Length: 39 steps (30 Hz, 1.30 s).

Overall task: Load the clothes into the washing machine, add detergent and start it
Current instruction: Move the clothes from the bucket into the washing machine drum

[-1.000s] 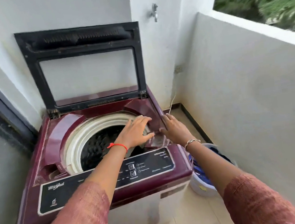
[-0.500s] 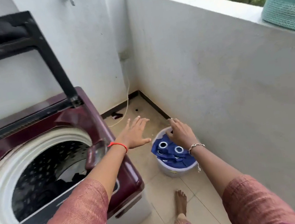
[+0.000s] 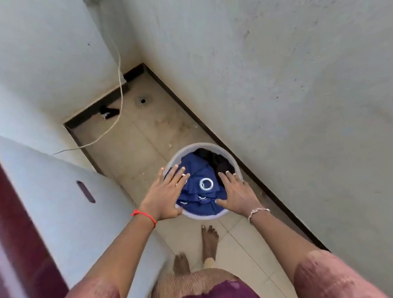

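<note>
the washing machine point(image 3: 66, 197) stands at the left, only its white side and a strip of maroon top in view; its drum is out of sight, so what it holds cannot be told here. the pale round bucket point(image 3: 200, 217) sits on the tiled floor just beside it, full of blue cloth with metal eyelets point(image 3: 194, 169) and a dark garment point(image 3: 220, 163) behind. the left hand point(image 3: 165, 193) and right hand point(image 3: 237, 192) spread over the cloth from either side, fingers straight, each grip wide and closed on nothing. this load is not yet lifted; loading it, detergent and starting seem left to do
</note>
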Tool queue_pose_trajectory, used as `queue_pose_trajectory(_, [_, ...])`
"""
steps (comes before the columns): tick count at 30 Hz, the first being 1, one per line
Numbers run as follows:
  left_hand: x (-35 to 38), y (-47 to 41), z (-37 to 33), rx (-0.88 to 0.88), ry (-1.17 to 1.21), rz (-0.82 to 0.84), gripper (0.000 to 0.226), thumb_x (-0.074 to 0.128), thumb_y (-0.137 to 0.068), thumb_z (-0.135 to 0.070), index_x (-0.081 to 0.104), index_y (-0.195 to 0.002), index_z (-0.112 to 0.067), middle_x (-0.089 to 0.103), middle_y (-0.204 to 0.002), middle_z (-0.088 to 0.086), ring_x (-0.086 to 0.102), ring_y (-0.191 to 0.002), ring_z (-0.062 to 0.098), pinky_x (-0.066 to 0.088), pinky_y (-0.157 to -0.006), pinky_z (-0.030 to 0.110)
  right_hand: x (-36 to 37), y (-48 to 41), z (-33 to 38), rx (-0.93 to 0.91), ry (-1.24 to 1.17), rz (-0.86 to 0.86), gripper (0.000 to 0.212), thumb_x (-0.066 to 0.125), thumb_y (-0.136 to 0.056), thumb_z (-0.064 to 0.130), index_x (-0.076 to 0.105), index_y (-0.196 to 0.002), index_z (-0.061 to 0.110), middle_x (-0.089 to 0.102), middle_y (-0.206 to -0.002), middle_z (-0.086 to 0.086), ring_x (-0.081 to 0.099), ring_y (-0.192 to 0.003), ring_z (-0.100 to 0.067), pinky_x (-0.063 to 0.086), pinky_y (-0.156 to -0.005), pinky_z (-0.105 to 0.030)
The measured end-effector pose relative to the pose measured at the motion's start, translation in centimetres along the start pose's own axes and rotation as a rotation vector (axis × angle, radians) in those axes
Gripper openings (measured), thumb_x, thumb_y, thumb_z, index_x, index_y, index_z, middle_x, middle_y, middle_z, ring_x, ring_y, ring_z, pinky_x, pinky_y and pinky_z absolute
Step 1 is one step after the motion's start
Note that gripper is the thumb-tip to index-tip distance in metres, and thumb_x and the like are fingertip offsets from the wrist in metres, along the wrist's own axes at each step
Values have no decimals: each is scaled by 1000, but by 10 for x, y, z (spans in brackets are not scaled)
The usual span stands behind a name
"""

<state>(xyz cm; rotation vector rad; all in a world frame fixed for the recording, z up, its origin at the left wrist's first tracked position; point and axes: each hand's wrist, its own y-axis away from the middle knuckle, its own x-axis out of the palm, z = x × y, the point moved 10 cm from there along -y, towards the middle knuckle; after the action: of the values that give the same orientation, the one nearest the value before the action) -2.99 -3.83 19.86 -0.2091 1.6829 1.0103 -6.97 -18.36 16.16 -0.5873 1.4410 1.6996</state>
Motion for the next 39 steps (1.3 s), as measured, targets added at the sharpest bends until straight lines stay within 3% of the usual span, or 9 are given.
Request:
queue_pose_trajectory(7, [85,-80,2,93,-82,-9,103,73,-32,-46,56,-126,-8,54,-134,13,50,-125,31,42,-97,56,93,-61,-34,26,16,155,94,55,-84,51,-5,-149,18,-2,-157,-11,4,-145,-30,18,-114,-47])
queue_pose_trajectory(15, [198,-169,9,109,-198,-47,116,74,-48,-52,25,-145,-10,22,-153,14,14,-142,31,8,-111,58,206,-147,-56,96,-78,135,96,57,-84,44,-13,-147,25,-18,-155,-11,-9,-144,-35,6,-115,-51])
queue_pose_trajectory(19, [244,-206,21,52,-146,-21,126,74,-49,-49,2,-147,-16,8,-156,14,1,-143,36,5,-110,64,244,-183,-61,142,-61,112,124,72,-64,57,-26,-138,41,-16,-156,-9,5,-142,-41,19,-105,-66])
queue_pose_trajectory(22, [274,-228,30,19,-93,18,133,73,-51,-57,-15,-146,-26,-11,-155,11,-6,-142,41,2,-108,69,264,-202,-71,173,17,121,141,79,-30,69,-1,-142,38,13,-152,-10,35,-132,-44,36,-84,-73])
queue_pose_trajectory(26, [303,-247,34,-4,-71,72,143,76,-47,-63,-28,-140,-34,-33,-150,8,-17,-139,45,-8,-99,76,273,-228,-76,160,53,84,135,84,-35,58,5,-143,38,5,-155,-11,24,-135,-45,34,-78,-77])
queue_pose_trajectory(31, [322,-261,36,-4,-16,96,143,80,-36,-63,-8,-146,-33,-19,-155,10,9,-138,51,28,-88,78,284,-245,-82,180,-21,67,125,86,-56,23,-2,-143,42,-6,-155,-11,32,-132,-49,49,-74,-65])
queue_pose_trajectory(33, [332,-261,33,41,-10,109,141,82,-37,-55,-3,-147,-28,-11,-155,12,19,-135,53,40,-82,72,286,-247,-76,131,-81,20,118,69,-63,-11,2,-143,42,-13,-154,-8,35,-129,-52,57,-55,-44])
queue_pose_trajectory(35, [334,-260,32,54,-7,119,136,85,-35,-42,9,-147,-22,7,-154,14,35,-128,53,50,-72,64,285,-247,-75,123,-49,1,121,45,-54,-28,6,-144,41,-5,-155,-8,41,-123,-52,39,-34,-23])
queue_pose_trajectory(39, [332,-256,33,49,14,149,119,89,-25,-26,39,-133,-14,49,-136,18,62,-99,46,55,-48,46,284,-245,-73,122,26,42,112,46,-43,-24,36,-138,35,35,-146,-19,60,-103,-46,22,-32,-20])
